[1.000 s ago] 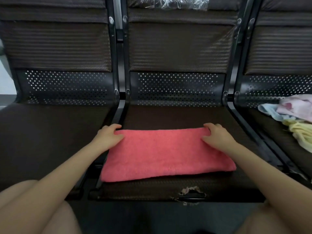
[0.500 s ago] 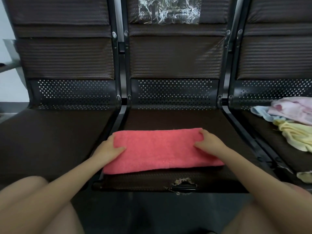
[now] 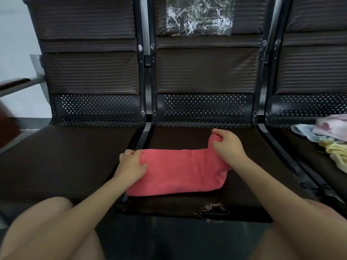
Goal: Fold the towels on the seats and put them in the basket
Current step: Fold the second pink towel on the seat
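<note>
Now pink towel (image 3: 178, 173) stretched btwn both hands, R corner lifted.

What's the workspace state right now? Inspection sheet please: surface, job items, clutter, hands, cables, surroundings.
Surface: middle seat, dark, torn at its front edge.
Job's things: red towel folded on the middle seat, right end lifted; pile of loose towels on the right seat; basket not in view.
Clutter: crinkled clear plastic on the middle backrest.
Grippers: left hand holds the towel's left end; right hand pinches the raised end.
Cables: nothing seen.
Surroundings: left seat, pale wall.
</note>
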{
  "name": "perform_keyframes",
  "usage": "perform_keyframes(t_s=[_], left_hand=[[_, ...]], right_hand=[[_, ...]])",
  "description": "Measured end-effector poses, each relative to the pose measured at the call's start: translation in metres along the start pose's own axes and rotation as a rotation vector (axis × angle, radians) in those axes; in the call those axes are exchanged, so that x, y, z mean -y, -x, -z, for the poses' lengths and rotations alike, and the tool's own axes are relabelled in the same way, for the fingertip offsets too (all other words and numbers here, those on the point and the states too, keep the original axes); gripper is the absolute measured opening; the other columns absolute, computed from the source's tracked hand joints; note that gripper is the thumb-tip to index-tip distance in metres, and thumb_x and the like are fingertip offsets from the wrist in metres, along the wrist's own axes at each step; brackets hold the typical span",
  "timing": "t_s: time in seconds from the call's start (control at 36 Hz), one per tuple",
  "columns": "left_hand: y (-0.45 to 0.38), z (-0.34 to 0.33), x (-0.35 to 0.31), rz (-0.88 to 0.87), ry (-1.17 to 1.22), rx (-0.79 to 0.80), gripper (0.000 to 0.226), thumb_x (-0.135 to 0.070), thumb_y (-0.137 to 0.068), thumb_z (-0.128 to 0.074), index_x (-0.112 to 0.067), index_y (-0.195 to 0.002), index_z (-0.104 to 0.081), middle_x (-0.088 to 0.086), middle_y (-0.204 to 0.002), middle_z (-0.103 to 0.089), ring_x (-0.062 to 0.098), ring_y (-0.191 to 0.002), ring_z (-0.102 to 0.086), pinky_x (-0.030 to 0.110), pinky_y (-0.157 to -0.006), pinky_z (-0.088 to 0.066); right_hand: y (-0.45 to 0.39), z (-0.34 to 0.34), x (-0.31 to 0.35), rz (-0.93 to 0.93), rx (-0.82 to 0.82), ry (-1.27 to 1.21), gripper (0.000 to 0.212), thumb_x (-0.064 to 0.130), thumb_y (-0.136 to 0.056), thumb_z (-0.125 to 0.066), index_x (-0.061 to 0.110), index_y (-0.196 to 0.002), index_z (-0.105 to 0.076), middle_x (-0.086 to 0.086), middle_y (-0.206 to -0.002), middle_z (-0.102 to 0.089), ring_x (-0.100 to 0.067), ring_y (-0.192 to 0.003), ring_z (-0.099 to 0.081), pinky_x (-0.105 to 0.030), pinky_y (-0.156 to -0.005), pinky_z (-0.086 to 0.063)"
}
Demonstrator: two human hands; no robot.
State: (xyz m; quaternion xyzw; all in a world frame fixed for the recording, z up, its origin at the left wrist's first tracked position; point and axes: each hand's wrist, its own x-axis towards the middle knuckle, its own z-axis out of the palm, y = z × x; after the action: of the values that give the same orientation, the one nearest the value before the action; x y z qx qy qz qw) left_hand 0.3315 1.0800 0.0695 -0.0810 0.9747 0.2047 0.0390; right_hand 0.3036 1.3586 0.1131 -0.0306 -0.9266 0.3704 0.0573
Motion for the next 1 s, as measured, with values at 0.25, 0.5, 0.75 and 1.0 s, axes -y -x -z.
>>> perform_keyframes(t_s=[0.25, 0.5, 0.75, 1.0], left_hand=[[-0.001, -0.02, -0.041, 0.046, 0.539, 0.136, 0.039, -0.018, -0.1, -0.043, -0.02, -0.138, -0.047, 0.009, -0.125, -0.059, 0.019, -0.091, -0.064, 0.038, -0.086, -0.055], [-0.01, -0.038, -0.047, 0.085, 0.479, 0.169, 0.075, -0.03, -0.091, -0.059, -0.026, -0.153, -0.016, 0.008, -0.12, -0.063, 0.023, -0.096, -0.067, 0.037, -0.089, -0.054], [0.002, -0.04, -0.071, -0.132, 0.354, 0.227, 0.055, -0.021, -0.093, -0.058, -0.025, -0.144, -0.04, 0.001, -0.137, -0.052, 0.013, -0.114, -0.054, 0.021, -0.086, -0.041], [-0.006, -0.031, -0.063, -0.077, 0.501, 0.09, 0.041, -0.011, -0.098, -0.046, -0.022, -0.137, -0.049, -0.001, -0.13, -0.056, 0.007, -0.1, -0.055, 0.017, -0.081, -0.042]], right_hand=[[0.014, -0.042, 0.041, -0.202, 0.77, -0.323, 0.045, 0.021, -0.096, -0.057, 0.014, -0.139, -0.047, -0.013, -0.105, -0.064, -0.021, -0.075, -0.069, -0.027, -0.06, -0.053], [0.005, -0.021, -0.009, -0.092, 0.451, 0.259, 0.047, 0.031, -0.091, -0.057, 0.021, -0.137, -0.05, -0.003, -0.131, -0.057, -0.016, -0.107, -0.057, -0.03, -0.091, -0.047], [0.007, -0.045, -0.009, -0.087, 0.553, 0.159, 0.072, 0.028, -0.09, -0.058, 0.027, -0.153, -0.023, -0.008, -0.147, -0.041, -0.023, -0.127, -0.048, -0.031, -0.099, -0.042], [0.017, -0.051, -0.016, 0.015, 0.446, 0.235, 0.063, 0.035, -0.093, -0.056, 0.022, -0.15, -0.03, -0.008, -0.133, -0.055, -0.022, -0.117, -0.055, -0.031, -0.095, -0.045]])
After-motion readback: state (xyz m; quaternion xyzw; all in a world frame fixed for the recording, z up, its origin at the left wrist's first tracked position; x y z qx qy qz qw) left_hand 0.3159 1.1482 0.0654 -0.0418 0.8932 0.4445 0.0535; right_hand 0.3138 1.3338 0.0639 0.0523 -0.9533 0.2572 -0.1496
